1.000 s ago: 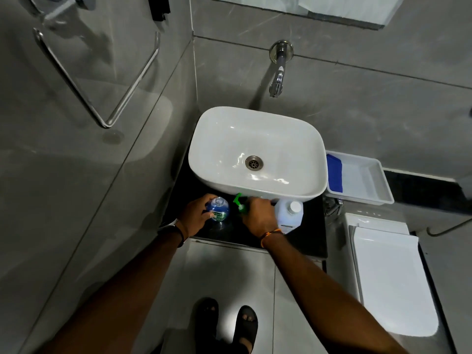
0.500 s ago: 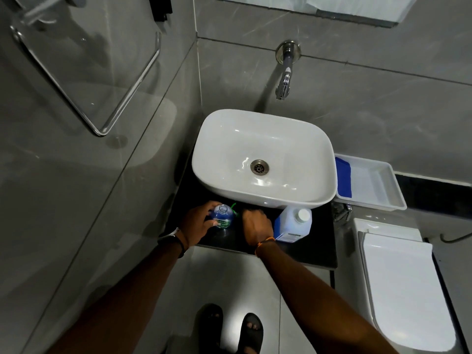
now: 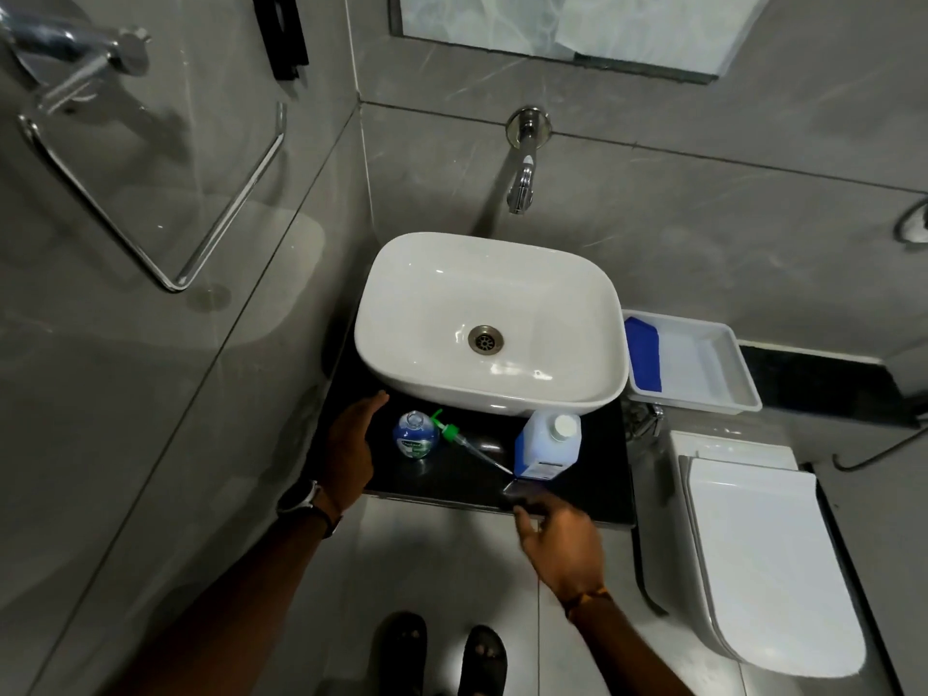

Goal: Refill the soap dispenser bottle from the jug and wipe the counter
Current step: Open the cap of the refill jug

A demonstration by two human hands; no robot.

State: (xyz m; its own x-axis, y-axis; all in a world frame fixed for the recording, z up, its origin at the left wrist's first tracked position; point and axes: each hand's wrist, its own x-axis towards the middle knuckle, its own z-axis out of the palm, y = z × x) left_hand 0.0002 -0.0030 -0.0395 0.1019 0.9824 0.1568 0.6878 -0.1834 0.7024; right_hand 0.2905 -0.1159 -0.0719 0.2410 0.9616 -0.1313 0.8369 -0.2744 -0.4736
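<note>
Both our hands are open and empty: left hand (image 3: 351,444) beside the uncapped soap bottle (image 3: 416,441), right hand (image 3: 560,540) below the capped jug (image 3: 547,444). Bottle, loose pump (image 3: 454,437) and jug share the narrow worktop (image 3: 452,477), so reaching for the jug could knock the pump off or tip the bottle.

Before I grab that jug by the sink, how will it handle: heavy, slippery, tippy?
The jug shows blue liquid high up its translucent walls, so it is probably heavy for its size. It stands upright on a flat rectangular base with its white cap on, so it likely won't tip or spill if nudged. Its smooth plastic sides may be slippery; the right hand is open, nearby.
</note>
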